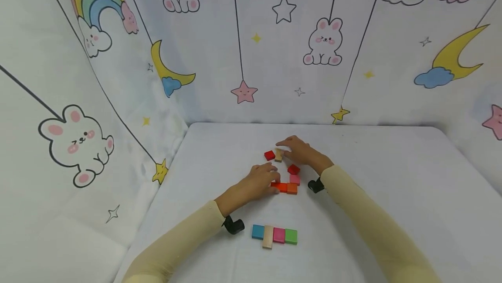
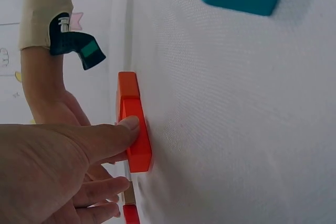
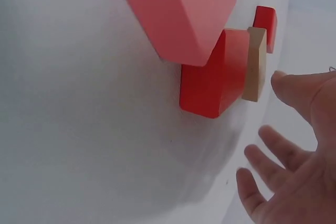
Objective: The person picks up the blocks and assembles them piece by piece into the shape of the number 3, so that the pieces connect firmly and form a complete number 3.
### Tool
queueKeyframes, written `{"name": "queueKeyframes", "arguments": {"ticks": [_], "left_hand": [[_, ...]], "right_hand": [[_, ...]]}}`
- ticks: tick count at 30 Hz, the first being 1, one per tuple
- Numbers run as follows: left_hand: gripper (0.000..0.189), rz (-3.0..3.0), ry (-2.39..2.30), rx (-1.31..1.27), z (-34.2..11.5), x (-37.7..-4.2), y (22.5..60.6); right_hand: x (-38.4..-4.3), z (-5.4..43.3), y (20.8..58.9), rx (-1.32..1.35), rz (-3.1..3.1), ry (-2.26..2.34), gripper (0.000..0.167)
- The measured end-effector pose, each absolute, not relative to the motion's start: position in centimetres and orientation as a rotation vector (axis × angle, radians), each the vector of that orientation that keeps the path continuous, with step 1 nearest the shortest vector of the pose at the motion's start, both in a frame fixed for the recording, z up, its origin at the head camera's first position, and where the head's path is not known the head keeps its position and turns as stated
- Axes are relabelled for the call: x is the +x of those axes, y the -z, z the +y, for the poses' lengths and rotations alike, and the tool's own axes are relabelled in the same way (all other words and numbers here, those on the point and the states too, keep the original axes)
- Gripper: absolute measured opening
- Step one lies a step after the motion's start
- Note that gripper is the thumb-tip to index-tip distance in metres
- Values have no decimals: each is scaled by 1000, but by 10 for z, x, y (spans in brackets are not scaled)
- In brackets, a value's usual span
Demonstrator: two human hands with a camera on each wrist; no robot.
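Note:
My left hand (image 1: 256,182) pinches an orange-red block (image 2: 137,148) between thumb and fingers, low over the white cloth. An orange block (image 1: 292,189) touches its right end. Behind that lie a pink block (image 1: 295,180) and a red block (image 1: 293,169), curving away from me. My right hand (image 1: 301,150) hovers with spread fingers beside a plain wooden block (image 1: 278,155), its thumb close to the wood in the right wrist view (image 3: 254,72). Just left of the wooden one is another red block (image 1: 269,155).
Nearer me, a row holds a blue block (image 1: 258,231), an upright-set wooden block (image 1: 268,237), a magenta block (image 1: 279,235) and a green block (image 1: 291,236). White cloth (image 1: 219,152) covers the table; a printed curtain (image 1: 211,47) stands behind and at the left.

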State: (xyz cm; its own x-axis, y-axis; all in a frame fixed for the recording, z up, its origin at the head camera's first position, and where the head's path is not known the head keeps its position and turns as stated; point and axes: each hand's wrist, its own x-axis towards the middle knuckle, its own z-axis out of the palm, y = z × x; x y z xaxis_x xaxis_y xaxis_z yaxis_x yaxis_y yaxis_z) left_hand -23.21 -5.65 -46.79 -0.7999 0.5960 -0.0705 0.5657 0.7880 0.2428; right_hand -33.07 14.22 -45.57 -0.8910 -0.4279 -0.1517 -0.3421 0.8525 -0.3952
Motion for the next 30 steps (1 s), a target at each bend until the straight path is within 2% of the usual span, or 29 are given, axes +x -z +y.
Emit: {"name": "queueKeyframes", "arguments": {"ticks": [15,30], "left_hand": [[24,2837,-305,938,-54,-231,466],[25,2843,-280,932,-54,-231,464]], "right_hand": [[-330,150,456,-475,2734,555,21],[-319,140,456,-514,2781,497,24]]}}
